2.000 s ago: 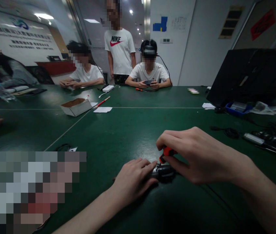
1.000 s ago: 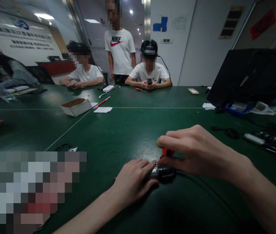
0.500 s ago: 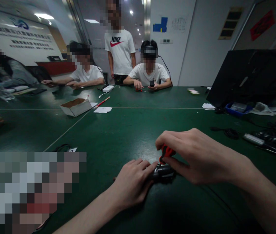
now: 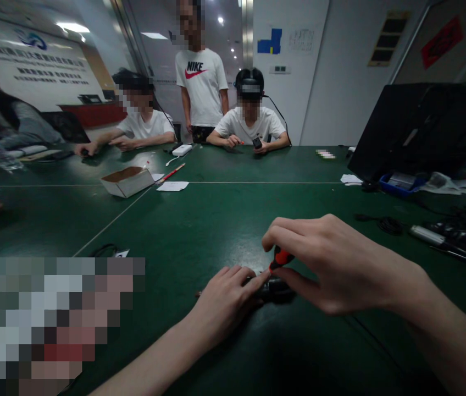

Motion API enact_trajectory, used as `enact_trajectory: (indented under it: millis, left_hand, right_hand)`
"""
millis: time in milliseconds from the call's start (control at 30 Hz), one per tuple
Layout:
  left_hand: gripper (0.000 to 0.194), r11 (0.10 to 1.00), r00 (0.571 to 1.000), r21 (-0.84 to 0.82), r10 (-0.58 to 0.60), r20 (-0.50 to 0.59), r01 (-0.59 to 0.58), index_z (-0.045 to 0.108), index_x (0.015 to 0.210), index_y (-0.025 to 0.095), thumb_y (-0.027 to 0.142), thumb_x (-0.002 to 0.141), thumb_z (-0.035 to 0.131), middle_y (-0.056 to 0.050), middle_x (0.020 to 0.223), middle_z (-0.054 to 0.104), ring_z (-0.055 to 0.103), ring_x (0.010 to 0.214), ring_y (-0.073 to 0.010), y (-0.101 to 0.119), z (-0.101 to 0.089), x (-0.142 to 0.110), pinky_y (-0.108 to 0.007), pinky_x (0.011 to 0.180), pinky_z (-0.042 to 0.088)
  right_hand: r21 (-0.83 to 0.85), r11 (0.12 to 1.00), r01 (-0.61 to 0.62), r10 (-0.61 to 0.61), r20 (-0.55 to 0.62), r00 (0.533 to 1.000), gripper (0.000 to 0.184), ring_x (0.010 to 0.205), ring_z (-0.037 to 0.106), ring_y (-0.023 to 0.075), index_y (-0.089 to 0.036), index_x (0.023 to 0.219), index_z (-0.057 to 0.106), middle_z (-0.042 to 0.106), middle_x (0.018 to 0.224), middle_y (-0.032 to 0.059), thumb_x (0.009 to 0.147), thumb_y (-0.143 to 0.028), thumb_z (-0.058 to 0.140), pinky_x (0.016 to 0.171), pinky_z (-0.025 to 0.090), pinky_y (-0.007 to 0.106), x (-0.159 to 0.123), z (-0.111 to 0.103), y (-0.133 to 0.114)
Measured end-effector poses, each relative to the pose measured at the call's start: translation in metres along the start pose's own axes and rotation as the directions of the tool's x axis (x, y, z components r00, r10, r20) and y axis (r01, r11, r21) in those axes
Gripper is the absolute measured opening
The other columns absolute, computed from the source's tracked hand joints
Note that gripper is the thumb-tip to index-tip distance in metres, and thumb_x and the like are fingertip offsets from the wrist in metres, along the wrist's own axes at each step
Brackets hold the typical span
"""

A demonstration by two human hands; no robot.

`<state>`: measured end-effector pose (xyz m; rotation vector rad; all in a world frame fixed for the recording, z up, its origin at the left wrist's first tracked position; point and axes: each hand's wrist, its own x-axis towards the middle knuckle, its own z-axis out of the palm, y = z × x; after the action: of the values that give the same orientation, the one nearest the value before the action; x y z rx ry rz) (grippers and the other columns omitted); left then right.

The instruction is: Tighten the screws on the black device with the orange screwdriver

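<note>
My right hand (image 4: 319, 261) pinches the red-and-black handle of a screwdriver (image 4: 281, 258), held steeply over a dark device. That device (image 4: 279, 290) is a black and silver cylinder lying on the green table, with a thin black cord running off to the right. Wrapped over its left part, my left hand (image 4: 231, 291) presses it down, and a fingertip reaches the lower end of the screwdriver handle. Fingers hide the screwdriver's tip and much of the device, so its exact kind cannot be made out.
Ahead stands an open cardboard box (image 4: 128, 182) beside a paper slip (image 4: 172, 186). At right are a black monitor (image 4: 425, 129), a blue tray (image 4: 400, 186) and a heap of corded devices (image 4: 455, 234). Blurred-out items lie front left. Several people are around the table.
My right fingers shift back and forth around the screwdriver handle. My left forefinger has moved forward to the handle's lower end. Across the table, a person has picked up an orange-handled screwdriver.
</note>
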<state>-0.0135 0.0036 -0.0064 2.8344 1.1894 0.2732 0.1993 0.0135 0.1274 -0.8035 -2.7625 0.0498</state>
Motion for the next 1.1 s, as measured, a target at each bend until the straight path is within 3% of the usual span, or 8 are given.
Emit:
enact_trajectory:
  millis: [200,400,633,867,1100]
  left_hand:
    - [0.038,1.0,1.0,-0.005,0.002,-0.011,-0.002,0.05,0.128,0.024,0.023,0.092,0.06,-0.007,0.106,0.061,0.058,0.088,-0.0236,-0.0002,0.0004,0.0005,-0.035,0.074,0.045]
    - [0.036,1.0,0.999,-0.013,0.016,-0.039,-0.017,0.05,0.128,0.024,0.024,0.093,0.059,-0.007,0.104,0.061,0.058,0.087,-0.0232,-0.0009,0.0024,0.0005,-0.035,0.073,0.046]
    - [0.04,1.0,1.0,-0.008,-0.014,-0.013,0.014,0.05,0.13,0.025,0.024,0.092,0.061,-0.007,0.108,0.061,0.059,0.089,-0.0227,0.0001,0.0007,0.0008,-0.035,0.075,0.047]
    - [0.044,0.999,0.999,-0.027,-0.022,-0.024,0.021,0.049,0.133,0.027,0.025,0.091,0.06,-0.007,0.107,0.062,0.059,0.09,-0.0234,-0.0007,0.0001,-0.001,-0.036,0.075,0.049]
    - [0.033,0.993,0.996,-0.12,0.007,-0.086,-0.017,0.054,0.127,0.023,0.023,0.094,0.05,-0.009,0.112,0.062,0.059,0.093,-0.0253,-0.0005,-0.0052,-0.0028,-0.04,0.077,0.05]
  right_hand:
    - [-0.031,1.0,-0.003,0.002,-0.033,0.999,0.012,0.066,0.052,0.0116,-0.019,0.103,0.051,0.06,0.088,-0.0004,0.091,-0.02,0.048,0.053,0.028,0.026,0.0002,0.0028,0.0015]
    - [-0.167,0.986,0.03,-0.04,-0.057,0.998,0.01,0.058,0.044,0.0113,-0.021,0.086,0.053,0.054,0.073,-0.0026,0.093,-0.026,0.049,0.049,0.022,0.026,0.0026,0.0042,0.0042]
    - [-0.044,0.999,-0.023,0.023,0.009,1.0,0.013,0.069,0.052,0.0125,-0.018,0.1,0.052,0.059,0.092,0.0005,0.088,-0.019,0.049,0.053,0.029,0.027,0.0013,0.0001,0.0004]
    - [-0.032,0.999,-0.019,0.018,-0.01,1.0,0.012,0.067,0.052,0.0122,-0.018,0.101,0.051,0.06,0.091,0.0008,0.089,-0.017,0.048,0.053,0.029,0.026,0.0016,0.0025,0.0012]
    - [-0.047,0.999,-0.016,0.016,-0.008,1.0,0.01,0.067,0.052,0.0125,-0.02,0.101,0.05,0.059,0.091,-0.0007,0.092,-0.02,0.047,0.053,0.029,0.026,0.0017,0.003,0.0016]
